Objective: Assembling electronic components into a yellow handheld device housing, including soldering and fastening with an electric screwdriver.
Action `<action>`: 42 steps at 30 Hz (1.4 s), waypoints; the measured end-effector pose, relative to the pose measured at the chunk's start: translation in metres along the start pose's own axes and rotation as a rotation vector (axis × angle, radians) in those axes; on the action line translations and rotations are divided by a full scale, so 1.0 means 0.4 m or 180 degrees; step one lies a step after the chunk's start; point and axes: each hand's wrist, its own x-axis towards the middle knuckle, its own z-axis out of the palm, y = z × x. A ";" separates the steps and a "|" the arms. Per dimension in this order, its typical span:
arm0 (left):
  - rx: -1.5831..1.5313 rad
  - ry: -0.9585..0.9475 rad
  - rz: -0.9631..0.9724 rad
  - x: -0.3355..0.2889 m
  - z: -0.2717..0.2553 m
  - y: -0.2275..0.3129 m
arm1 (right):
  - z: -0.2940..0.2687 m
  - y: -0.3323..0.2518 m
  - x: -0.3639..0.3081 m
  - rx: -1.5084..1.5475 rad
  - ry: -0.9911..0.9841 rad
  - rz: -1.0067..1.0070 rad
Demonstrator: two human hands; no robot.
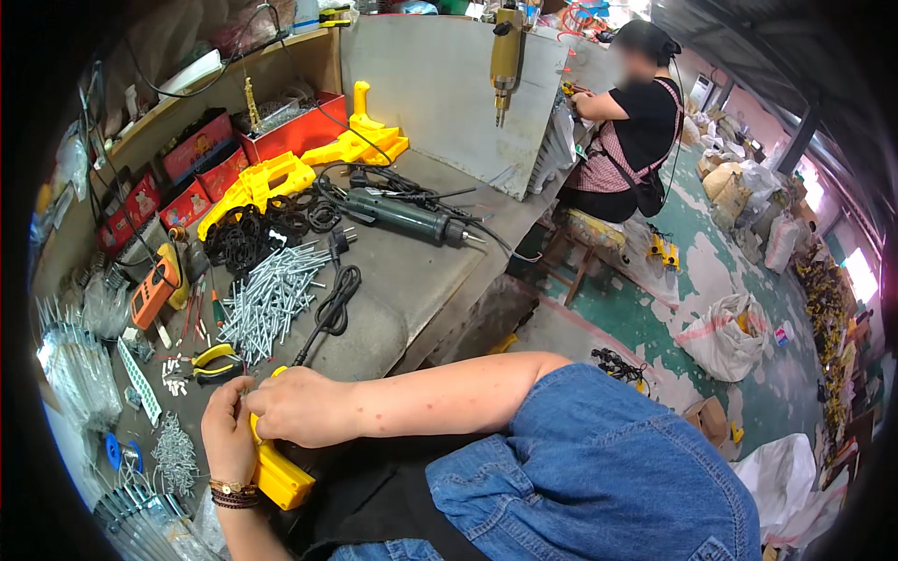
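Note:
A yellow plastic tool housing is held close to my body at the bench's near edge. My left hand grips its upper part from the left, with a bracelet at the wrist. My right hand is closed over the same end, its fingertips meeting those of the left. What the fingertips pinch there is hidden. A black cord with a plug runs from beside the hands up the bench. Yellow-and-black pliers lie just beyond my hands. Behind them is a heap of long silver screws.
A dark green electric screwdriver lies across the bench; another tool hangs above. Further back are black cords, yellow housings and red boxes. An orange multimeter stands left. A seated co-worker is beyond the grey partition.

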 end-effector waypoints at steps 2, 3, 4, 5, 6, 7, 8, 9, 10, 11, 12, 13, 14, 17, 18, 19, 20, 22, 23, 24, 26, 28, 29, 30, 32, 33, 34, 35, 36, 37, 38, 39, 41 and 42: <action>-0.0006 -0.0006 -0.0050 0.002 -0.001 0.006 | 0.021 0.006 0.005 0.0145 0.0109 -0.0050; -0.0004 -0.0010 -0.0094 0.003 -0.002 0.012 | 0.035 0.013 0.001 0.0285 0.0323 -0.0166; -0.0009 -0.0002 -0.0114 0.002 -0.009 0.018 | 0.040 0.012 0.003 0.0439 0.0533 -0.0292; 0.0197 -0.0066 -0.0059 0.001 -0.016 0.025 | 0.043 0.006 -0.001 0.0452 0.0517 -0.0295; 0.0402 -0.0132 -0.0002 0.000 -0.019 0.026 | 0.044 -0.001 -0.011 0.0534 0.0505 -0.0227; 0.0395 -0.0123 -0.0021 -0.003 -0.020 0.019 | 0.038 -0.009 -0.015 0.0615 0.0492 -0.0163; 0.0336 -0.0104 0.0110 -0.005 -0.023 0.010 | 0.033 -0.015 -0.014 0.0626 0.0475 -0.0168; 0.0277 -0.0086 0.0243 -0.007 -0.023 0.004 | 0.029 -0.021 -0.012 0.0584 0.0457 -0.0236; 0.0272 -0.0091 0.0242 -0.007 -0.018 0.013 | 0.029 -0.023 -0.009 0.0531 0.0452 -0.0292; 0.0068 0.0045 -0.0067 -0.008 -0.009 0.032 | 0.029 -0.022 -0.013 0.0531 0.0449 -0.0286; -0.0135 0.0182 -0.0376 -0.008 -0.005 0.041 | 0.030 -0.023 -0.020 0.0631 0.0380 -0.0172; -0.0139 0.0187 -0.0388 -0.007 -0.007 0.036 | 0.030 -0.026 -0.026 0.0738 0.0303 -0.0068; -0.0071 0.0108 -0.0166 -0.006 -0.010 0.030 | 0.033 -0.035 -0.030 0.0746 0.0291 -0.0072; -0.0075 0.0059 0.0015 -0.009 -0.015 0.023 | 0.041 -0.068 -0.037 0.1527 0.0728 0.0145; -0.0136 0.0092 -0.0015 -0.011 -0.018 0.024 | 0.041 -0.067 -0.039 0.1533 0.0714 0.0150; -0.0144 0.0090 -0.0035 -0.013 -0.017 0.027 | 0.041 -0.066 -0.039 0.1610 0.0779 0.0145; -0.0243 0.0178 -0.0044 -0.013 -0.014 0.035 | 0.040 -0.064 -0.039 0.1688 0.0844 0.0138; -0.0346 0.0269 -0.0075 -0.020 -0.011 0.042 | 0.022 -0.058 -0.045 0.1644 0.0555 0.0099; -0.0272 0.0438 -0.0029 -0.025 -0.011 0.042 | 0.015 -0.054 -0.046 0.1585 0.0283 0.0051; -0.0193 0.0609 0.0011 -0.032 -0.013 0.047 | 0.017 -0.049 -0.045 0.1607 0.0265 0.0051; -0.0135 0.0503 -0.0254 -0.064 -0.063 0.078 | 0.021 -0.034 -0.046 0.1307 0.0305 -0.0281; 0.0887 0.0246 0.0022 -0.137 -0.125 0.039 | 0.026 -0.028 -0.038 0.1374 0.0319 -0.0470; 0.1018 0.0209 -0.0023 -0.161 -0.139 0.026 | 0.029 -0.028 -0.031 0.1392 0.0357 -0.0647; 0.0787 0.0015 -0.0301 -0.166 -0.146 0.026 | 0.021 -0.020 -0.029 0.1419 0.0261 -0.0701; 0.0667 0.0282 -0.0117 -0.173 -0.121 0.001 | -0.044 0.010 -0.004 0.1005 -0.0229 -0.0743; 0.0741 0.0436 -0.0006 -0.164 -0.105 -0.001 | -0.067 0.043 0.013 0.0811 -0.0441 -0.0604; 0.0814 0.0586 0.0118 -0.159 -0.093 -0.001 | -0.102 0.060 0.048 0.0509 -0.0219 -0.0589; 0.0826 0.0559 0.0008 -0.162 -0.090 -0.006 | -0.098 0.098 0.078 0.0711 -0.0384 -0.0500; 0.0841 0.0514 -0.0044 -0.160 -0.096 -0.003 | -0.086 0.122 0.110 0.0896 -0.0318 -0.0194; 0.1026 0.0364 -0.0056 -0.158 -0.108 -0.001 | -0.082 0.142 0.155 0.0798 -0.0648 -0.0122; 0.1215 0.0220 -0.0058 -0.163 -0.122 0.003 | -0.052 0.160 0.184 0.0794 -0.0719 -0.0123; 0.1222 0.0191 0.0004 -0.169 -0.136 -0.001 | -0.029 0.168 0.224 0.0744 -0.0902 -0.0218; 0.1280 0.0604 -0.0024 -0.170 -0.170 -0.030 | 0.018 0.171 0.301 0.0509 -0.1070 -0.0433; 0.1304 0.0970 0.0039 -0.162 -0.188 -0.047 | 0.046 0.170 0.340 0.0346 -0.1045 -0.0551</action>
